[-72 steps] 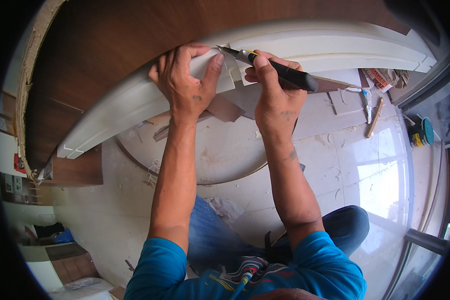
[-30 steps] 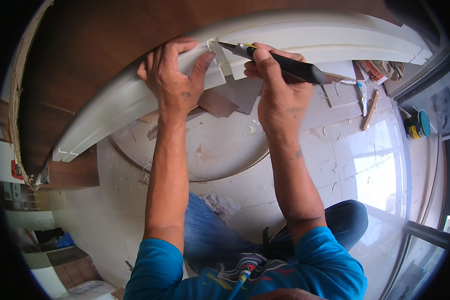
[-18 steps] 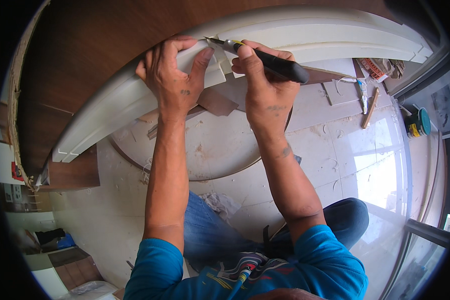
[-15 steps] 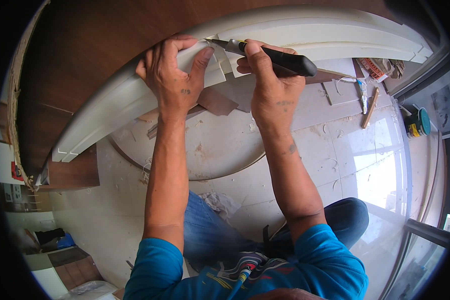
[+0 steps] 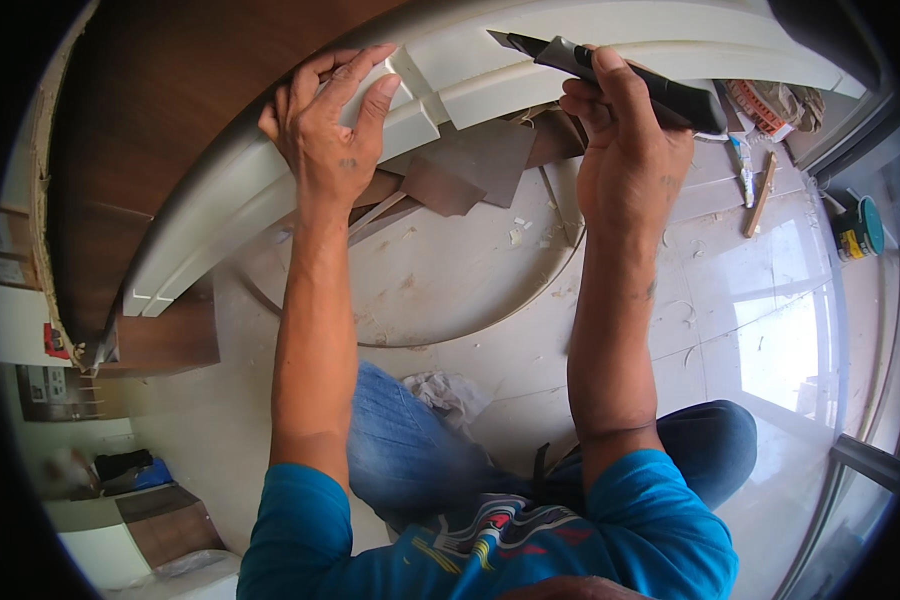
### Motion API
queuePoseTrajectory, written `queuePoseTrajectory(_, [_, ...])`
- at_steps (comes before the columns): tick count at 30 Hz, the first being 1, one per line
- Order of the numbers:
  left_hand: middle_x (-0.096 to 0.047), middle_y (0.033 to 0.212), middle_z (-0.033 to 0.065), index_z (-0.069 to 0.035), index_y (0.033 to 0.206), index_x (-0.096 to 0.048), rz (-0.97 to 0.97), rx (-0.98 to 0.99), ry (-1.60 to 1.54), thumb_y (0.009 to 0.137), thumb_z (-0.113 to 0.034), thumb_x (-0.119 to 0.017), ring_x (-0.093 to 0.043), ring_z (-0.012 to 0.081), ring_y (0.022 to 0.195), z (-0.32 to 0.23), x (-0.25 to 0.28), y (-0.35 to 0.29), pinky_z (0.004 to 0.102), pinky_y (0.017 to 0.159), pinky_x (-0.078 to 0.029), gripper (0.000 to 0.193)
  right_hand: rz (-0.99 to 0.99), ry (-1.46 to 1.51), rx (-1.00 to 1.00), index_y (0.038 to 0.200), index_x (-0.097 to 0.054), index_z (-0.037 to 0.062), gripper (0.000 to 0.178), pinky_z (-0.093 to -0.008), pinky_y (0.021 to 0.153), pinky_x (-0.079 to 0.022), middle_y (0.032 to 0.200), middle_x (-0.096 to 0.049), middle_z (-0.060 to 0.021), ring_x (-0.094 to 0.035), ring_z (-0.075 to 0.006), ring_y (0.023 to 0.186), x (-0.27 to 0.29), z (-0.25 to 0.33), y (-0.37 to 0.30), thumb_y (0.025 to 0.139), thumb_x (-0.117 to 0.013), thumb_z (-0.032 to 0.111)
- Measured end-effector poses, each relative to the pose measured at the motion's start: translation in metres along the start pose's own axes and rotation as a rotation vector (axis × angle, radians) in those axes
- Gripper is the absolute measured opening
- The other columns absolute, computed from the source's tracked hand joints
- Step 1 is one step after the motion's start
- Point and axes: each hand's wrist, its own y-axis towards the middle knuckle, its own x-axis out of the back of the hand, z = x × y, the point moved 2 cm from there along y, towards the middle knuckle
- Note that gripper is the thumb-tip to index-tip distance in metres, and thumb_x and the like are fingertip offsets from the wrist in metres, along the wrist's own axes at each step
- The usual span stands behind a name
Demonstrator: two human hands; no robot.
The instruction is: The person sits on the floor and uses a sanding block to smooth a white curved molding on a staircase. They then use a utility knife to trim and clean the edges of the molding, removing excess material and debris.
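Note:
A long curved white moulding (image 5: pixel 510 90) with stepped ridges runs along the rim of a dark brown wooden panel (image 5: pixel 170 100). A narrow notch or joint (image 5: pixel 418 82) breaks it between my hands. Left of that joint, my left hand (image 5: pixel 332 125) rests on the moulding, fingers over its upper side and thumb spread apart. My right hand (image 5: pixel 630 130) grips a black-handled utility knife (image 5: pixel 660 92). Its dark blade points left, over the moulding to the right of the joint. Whether the tip touches the surface I cannot tell.
Brown board offcuts (image 5: pixel 470 165) and a curved strip (image 5: pixel 530 312) lie on the pale tiled floor below, among shavings. To the right are a white-and-blue tube (image 5: pixel 743 170), a wooden stick (image 5: pixel 761 195) and a teal-lidded bucket (image 5: pixel 860 228). A crumpled cloth (image 5: pixel 448 395) lies by my leg.
My right hand has drawn the knife to the right and up, away from the joint. My left hand has shifted slightly left and up on the moulding.

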Motion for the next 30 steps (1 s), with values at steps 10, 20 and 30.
queuePoseTrajectory(10, [-0.078,0.103,-0.002,-0.016,0.103,-0.086,-0.039,-0.21,-0.168,0.093,-0.016,-0.086,-0.066,0.0222,0.103,-0.007,0.019,-0.007,0.0345,0.096,-0.048,0.01,-0.012,0.155,-0.155,0.114,-0.074,0.0008,0.031,-0.0374,0.087,-0.061,0.102,-0.078,-0.0149,-0.077,-0.0268,0.093,0.011,0.019,0.013,0.094,-0.085,0.022])
queuePoseTrajectory(20, [-0.078,0.124,0.005,-0.012,0.12,-0.082,-0.052,-0.05,-0.029,0.095,-0.025,-0.084,-0.067,0.0276,0.113,-0.036,0.011,0.011,0.0415,0.104,-0.049,0.029,-0.011,0.22,0.012,0.119,-0.077,-0.0072,0.034,-0.0355,0.085,-0.065,0.113,-0.077,-0.0159,-0.077,-0.0281,0.094,0.035,0.038,0.024,0.098,-0.078,0.019])
queuePoseTrajectory(30, [-0.081,0.104,-0.0005,-0.011,0.096,-0.084,-0.112,-0.255,-0.025,0.092,-0.018,-0.086,-0.069,0.0235,0.104,-0.034,0.01,-0.021,0.0409,0.105,-0.049,0.009,0.087,0.33,0.164,0.134,-0.067,-0.0124,0.04,-0.033,0.088,-0.071,0.117,-0.077,-0.0229,-0.081,-0.0317,0.096,0.037,0.045,0.012,0.105,-0.074,0.015])
